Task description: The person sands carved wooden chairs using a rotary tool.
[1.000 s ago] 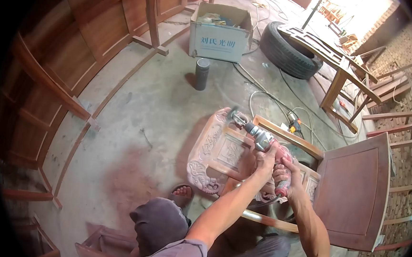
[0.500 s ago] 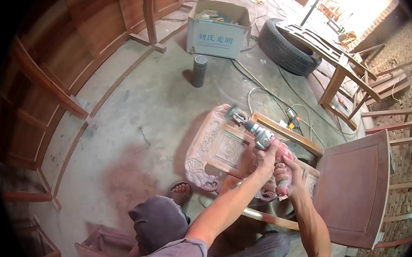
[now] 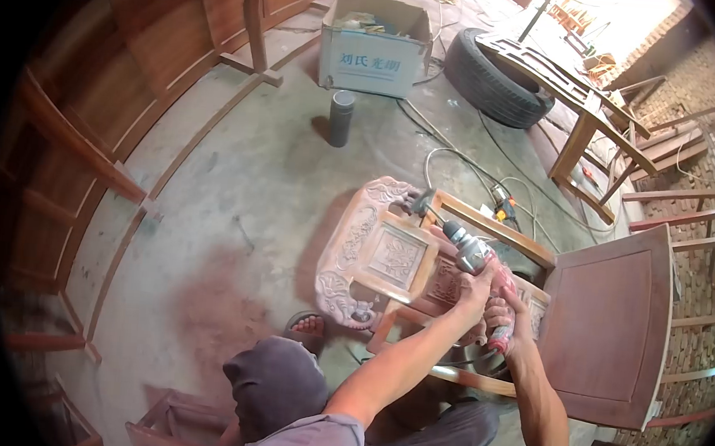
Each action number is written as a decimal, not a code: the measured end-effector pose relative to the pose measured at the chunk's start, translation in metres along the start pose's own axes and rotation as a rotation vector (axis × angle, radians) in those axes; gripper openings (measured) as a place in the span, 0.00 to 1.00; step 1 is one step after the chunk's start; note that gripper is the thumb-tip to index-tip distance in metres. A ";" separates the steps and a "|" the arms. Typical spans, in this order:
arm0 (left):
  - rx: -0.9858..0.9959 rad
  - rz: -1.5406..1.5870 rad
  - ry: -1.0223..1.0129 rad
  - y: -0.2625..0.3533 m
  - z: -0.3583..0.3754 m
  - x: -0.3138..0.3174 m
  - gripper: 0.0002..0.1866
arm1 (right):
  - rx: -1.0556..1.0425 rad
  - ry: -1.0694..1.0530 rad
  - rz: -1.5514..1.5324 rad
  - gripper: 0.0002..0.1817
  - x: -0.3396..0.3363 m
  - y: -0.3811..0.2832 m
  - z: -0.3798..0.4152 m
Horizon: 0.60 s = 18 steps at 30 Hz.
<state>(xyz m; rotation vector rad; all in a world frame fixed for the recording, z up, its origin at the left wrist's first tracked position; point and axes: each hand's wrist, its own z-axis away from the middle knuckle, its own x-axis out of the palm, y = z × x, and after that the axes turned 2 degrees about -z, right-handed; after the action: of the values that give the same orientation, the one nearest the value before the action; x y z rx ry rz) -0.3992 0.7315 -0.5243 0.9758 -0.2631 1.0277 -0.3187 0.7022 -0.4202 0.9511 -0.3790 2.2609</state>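
A power drill (image 3: 473, 254) with a silver front and red body is held over a carved wooden chair back (image 3: 397, 255). My left hand (image 3: 476, 288) wraps round the drill body behind the chuck. Lower and to the right, my right hand (image 3: 505, 309) is closed on its red handle. A grey attachment (image 3: 422, 203) at the drill's tip is near the carved top edge and a side rail; contact cannot be made out. The wooden seat panel (image 3: 607, 323) is to the right of both hands.
A cardboard box (image 3: 369, 62), a grey cylinder (image 3: 340, 121) and a tire (image 3: 500, 84) stand ahead. Cables (image 3: 462, 154) cross the floor beyond the chair. Wooden panels (image 3: 158, 52) line the left side. A capped head (image 3: 275, 387) and a sandalled foot (image 3: 307, 326) show below.
The drill and both my hands have shifted right and slightly down. Its attachment has moved right along the carved top edge, uncovering more carving. The whole view has shifted slightly.
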 end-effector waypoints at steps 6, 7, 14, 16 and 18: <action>-0.258 -0.051 -0.174 0.065 0.044 -0.012 0.33 | 0.012 -0.058 -0.097 0.12 -0.010 0.015 -0.002; -0.199 -0.055 -0.114 0.063 0.042 -0.018 0.32 | 0.005 -0.050 -0.093 0.12 -0.005 0.022 0.003; -0.037 0.101 0.127 0.100 0.056 -0.055 0.26 | 0.147 -0.052 0.046 0.11 0.008 0.059 -0.020; -0.013 0.116 0.097 0.096 0.043 -0.065 0.26 | 0.140 -0.070 0.109 0.11 0.013 0.064 -0.030; -0.117 0.099 0.116 0.111 0.048 -0.065 0.27 | 0.104 -0.056 0.166 0.11 0.018 0.069 -0.031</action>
<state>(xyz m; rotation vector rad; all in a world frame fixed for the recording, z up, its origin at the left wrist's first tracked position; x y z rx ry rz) -0.5121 0.6724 -0.4736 0.8014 -0.2741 1.1424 -0.3911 0.6737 -0.4299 1.0732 -0.3800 2.4282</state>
